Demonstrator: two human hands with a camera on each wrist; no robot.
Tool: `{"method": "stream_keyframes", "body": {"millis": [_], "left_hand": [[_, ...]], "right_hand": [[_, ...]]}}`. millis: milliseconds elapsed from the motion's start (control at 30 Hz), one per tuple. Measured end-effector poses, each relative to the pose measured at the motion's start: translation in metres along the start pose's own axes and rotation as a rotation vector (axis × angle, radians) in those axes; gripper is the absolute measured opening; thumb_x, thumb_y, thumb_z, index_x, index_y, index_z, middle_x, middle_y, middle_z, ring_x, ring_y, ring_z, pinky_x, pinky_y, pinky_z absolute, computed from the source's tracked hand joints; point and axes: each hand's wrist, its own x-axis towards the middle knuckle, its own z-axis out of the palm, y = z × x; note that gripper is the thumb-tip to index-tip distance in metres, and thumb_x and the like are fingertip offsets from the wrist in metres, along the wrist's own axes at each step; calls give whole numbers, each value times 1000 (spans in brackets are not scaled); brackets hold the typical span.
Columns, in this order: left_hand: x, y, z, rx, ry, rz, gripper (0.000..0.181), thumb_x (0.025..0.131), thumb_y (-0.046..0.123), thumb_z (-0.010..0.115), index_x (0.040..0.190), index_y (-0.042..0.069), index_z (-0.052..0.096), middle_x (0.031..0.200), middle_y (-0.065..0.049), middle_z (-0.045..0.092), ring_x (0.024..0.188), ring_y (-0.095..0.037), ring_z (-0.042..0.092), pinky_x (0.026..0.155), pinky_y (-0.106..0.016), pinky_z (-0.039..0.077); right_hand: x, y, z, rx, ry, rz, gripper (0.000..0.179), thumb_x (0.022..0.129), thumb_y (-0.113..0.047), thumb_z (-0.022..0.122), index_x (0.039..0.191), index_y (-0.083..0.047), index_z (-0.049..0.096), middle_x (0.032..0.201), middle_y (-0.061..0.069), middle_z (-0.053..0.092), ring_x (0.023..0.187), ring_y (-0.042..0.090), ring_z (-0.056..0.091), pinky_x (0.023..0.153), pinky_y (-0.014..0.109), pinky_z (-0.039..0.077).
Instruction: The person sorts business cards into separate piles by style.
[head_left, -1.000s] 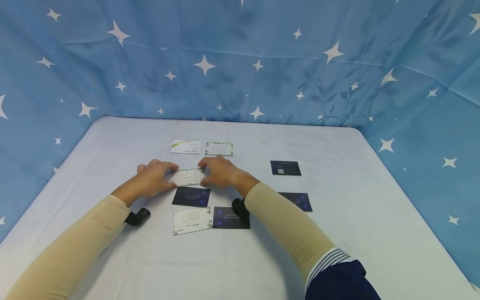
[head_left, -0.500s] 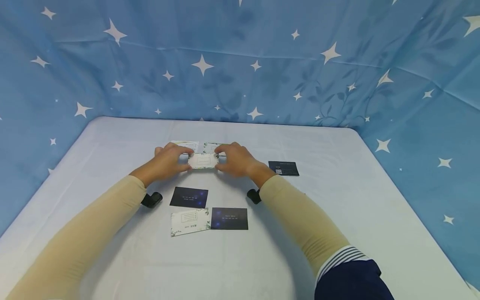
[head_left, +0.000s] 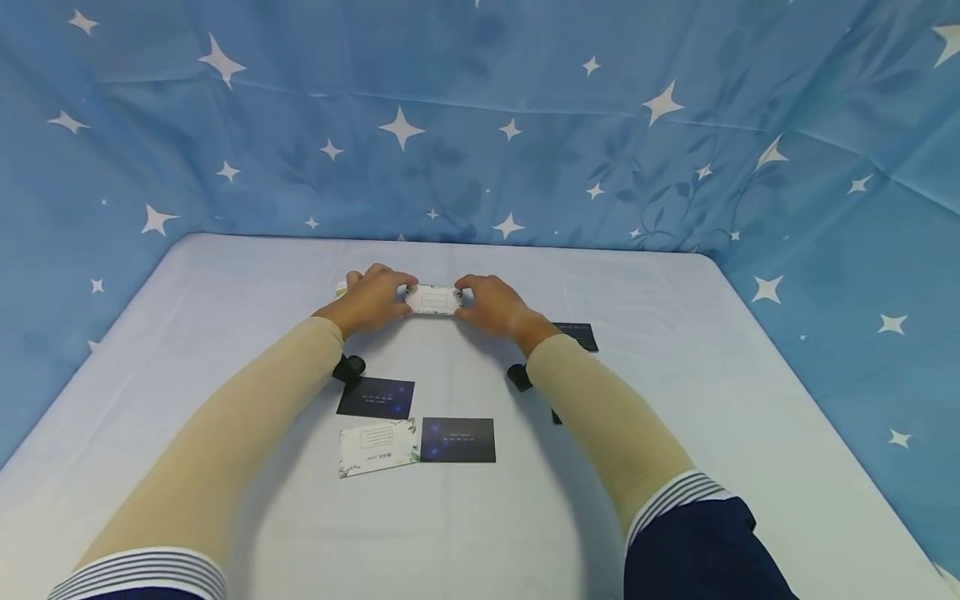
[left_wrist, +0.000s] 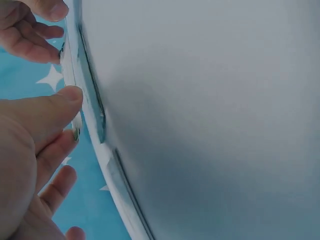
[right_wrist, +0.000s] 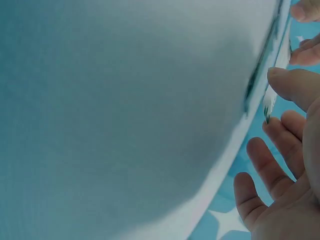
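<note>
A white business card with a green leaf border spans the gap between both hands near the far side of the table. My left hand pinches its left end between thumb and fingers, and my right hand pinches the right end. In the left wrist view the held card shows edge-on, just above another card lying on the cloth. From the head camera that lower leaf-bordered card is covered. Beside it, a white card with a yellow-green corner is mostly hidden behind my left hand.
Nearer lie a dark blue card, a white leaf card and another dark card. To the right, a black card and a dark card are partly behind my right forearm. A blue starry curtain hangs behind.
Both hands have lifted the white leaf card from above the dark blue card and carried it away from me and slightly right, over the other leaf card in the back row.
</note>
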Motion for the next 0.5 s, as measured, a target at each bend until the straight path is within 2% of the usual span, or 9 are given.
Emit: {"method": "stream_keyframes", "body": {"millis": [200, 500], "left_hand": [[9, 1, 2, 4, -21, -36, 54, 96, 24, 70, 146, 13, 53, 143, -13, 53, 138, -34, 31, 97, -57, 20], [14, 0, 3, -6, -58, -71, 56, 96, 24, 69, 148, 12, 50, 144, -11, 52, 138, -33, 29, 97, -57, 19]], "right_hand": [[9, 1, 7, 2, -7, 32, 53, 99, -27, 64, 147, -10, 49, 148, 9, 50, 137, 26, 44, 113, 40, 30], [12, 0, 10, 7, -15, 48, 52, 100, -26, 63, 148, -11, 47, 148, 10, 51, 137, 28, 44, 113, 40, 30]]}}
